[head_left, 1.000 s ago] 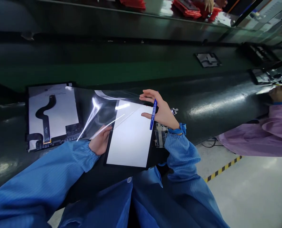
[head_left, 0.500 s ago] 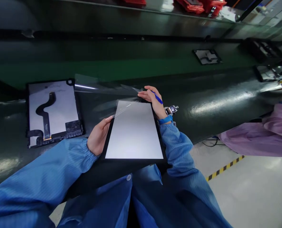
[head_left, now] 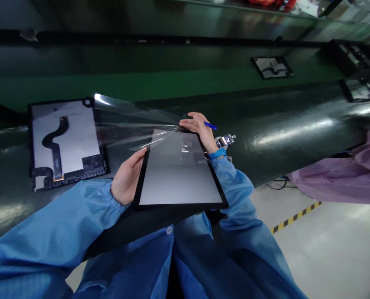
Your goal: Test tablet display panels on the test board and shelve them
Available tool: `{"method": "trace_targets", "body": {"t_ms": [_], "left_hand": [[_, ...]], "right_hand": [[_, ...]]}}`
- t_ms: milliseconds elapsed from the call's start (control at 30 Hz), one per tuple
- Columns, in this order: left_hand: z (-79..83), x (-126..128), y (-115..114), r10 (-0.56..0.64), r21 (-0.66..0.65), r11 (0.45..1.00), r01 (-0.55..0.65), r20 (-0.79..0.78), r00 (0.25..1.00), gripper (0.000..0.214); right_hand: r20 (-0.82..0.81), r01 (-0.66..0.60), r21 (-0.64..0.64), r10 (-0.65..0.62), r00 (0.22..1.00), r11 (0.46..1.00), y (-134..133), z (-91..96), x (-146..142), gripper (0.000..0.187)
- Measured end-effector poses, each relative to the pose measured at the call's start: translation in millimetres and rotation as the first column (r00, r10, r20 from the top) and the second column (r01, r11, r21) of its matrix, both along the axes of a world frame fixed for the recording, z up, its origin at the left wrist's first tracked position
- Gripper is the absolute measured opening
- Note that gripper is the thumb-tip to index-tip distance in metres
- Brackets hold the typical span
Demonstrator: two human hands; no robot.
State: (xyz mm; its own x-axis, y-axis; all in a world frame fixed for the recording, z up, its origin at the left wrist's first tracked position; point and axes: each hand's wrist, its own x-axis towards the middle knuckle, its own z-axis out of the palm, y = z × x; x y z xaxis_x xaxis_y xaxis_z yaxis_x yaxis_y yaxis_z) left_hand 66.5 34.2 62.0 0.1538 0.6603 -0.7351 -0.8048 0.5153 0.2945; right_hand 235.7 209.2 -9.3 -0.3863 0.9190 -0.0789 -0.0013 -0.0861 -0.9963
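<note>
A black-framed tablet screen point(head_left: 178, 178) with a pale grey face lies tilted in front of my body. My left hand point(head_left: 128, 177) grips its left edge, thumb along the upper side. A sheet of clear film point(head_left: 131, 118) stretches over the far edge of the screen and fans out to the left. It gathers at the fingertips of my right hand point(head_left: 200, 128), which pinches it by the screen's far right corner. A thin blue pen-like stick point(head_left: 210, 125) is also tucked in that hand, its tip hidden.
Left of the screen lies a tablet display point(head_left: 66, 143) with a black flex cable, back up. A metal tape dispenser-like piece point(head_left: 225, 140) sits beside my right wrist. Farther right are another panel point(head_left: 272, 67), a black tray point(head_left: 353, 58) and a co-worker's pink sleeve point(head_left: 334, 176).
The film has spread wider and risen to the left. The screen's near right corner has swung slightly right, and its face now looks greyer with reflections. My view has shifted a little.
</note>
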Motion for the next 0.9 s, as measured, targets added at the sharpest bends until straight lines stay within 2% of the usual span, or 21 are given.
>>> {"method": "trace_targets", "body": {"t_ms": [267, 567, 900], "left_hand": [[-3.4, -1.8, 1.1, 0.023, -0.079, 0.997, -0.028, -0.065, 0.998, 0.043], [0.8, 0.5, 1.5, 0.039, -0.043, 0.998, -0.041, -0.048, 0.998, 0.046], [-5.0, -1.6, 0.0, 0.006, -0.029, 1.000, -0.008, -0.048, 0.999, 0.046]], "right_hand": [[-0.068, 0.020, 0.017, -0.019, 0.998, 1.000, 1.9, 2.4, 3.3, 0.045], [-0.098, 0.044, 0.047, -0.039, 0.994, 0.998, 2.2, 3.5, 1.9, 0.046], [-0.087, 0.039, 0.074, -0.032, 0.996, 0.997, 1.5, 6.3, 2.0, 0.047]]}}
